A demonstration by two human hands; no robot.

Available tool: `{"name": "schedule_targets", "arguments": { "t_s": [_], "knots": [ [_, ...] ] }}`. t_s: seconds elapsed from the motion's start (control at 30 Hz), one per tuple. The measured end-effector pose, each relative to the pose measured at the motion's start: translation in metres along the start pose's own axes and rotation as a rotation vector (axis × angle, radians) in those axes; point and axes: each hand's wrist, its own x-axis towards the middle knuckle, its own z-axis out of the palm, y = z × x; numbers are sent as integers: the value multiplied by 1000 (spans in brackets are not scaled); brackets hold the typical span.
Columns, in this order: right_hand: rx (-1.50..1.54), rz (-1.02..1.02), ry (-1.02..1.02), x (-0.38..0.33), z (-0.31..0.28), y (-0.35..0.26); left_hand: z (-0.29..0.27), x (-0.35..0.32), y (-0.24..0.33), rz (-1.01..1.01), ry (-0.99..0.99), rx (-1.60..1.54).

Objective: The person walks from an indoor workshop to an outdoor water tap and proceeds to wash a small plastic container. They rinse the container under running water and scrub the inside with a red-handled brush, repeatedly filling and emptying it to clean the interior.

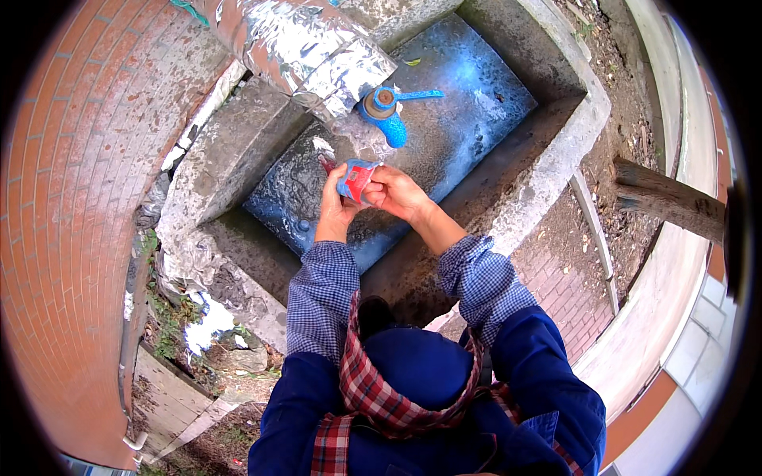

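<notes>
Over the concrete sink [548, 163], both of my hands are closed around a small red-and-blue container [357, 181], whose exact kind I cannot make out. My left hand [336, 208] grips its left side. On its right side, the fingers of my right hand [397, 193] are bent and pressed against it. A dark red bit [327, 164] shows by my left fingertips, too small to name. Just beyond my hands is a blue tap [386, 119] with its long lever pointing right. Wet, blue-stained sink floor lies below them.
A thick foil-wrapped pipe [298, 51] runs down from the upper left to the tap. The sink's rough concrete rim [575, 131] surrounds the basin. A brick wall [87, 198] stands at left, and a wooden post [667, 197] juts in at right.
</notes>
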Motion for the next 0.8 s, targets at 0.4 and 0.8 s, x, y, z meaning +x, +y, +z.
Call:
{"name": "schedule_targets", "arguments": {
  "t_s": [0.4,0.8],
  "knots": [
    [-424,-13,264,-24,17,-3,-1,1,-5,-14,-67,38],
    [-1115,-524,433,-25,40,-20,10,-21,5,-25,-28,-59]
  ]
}}
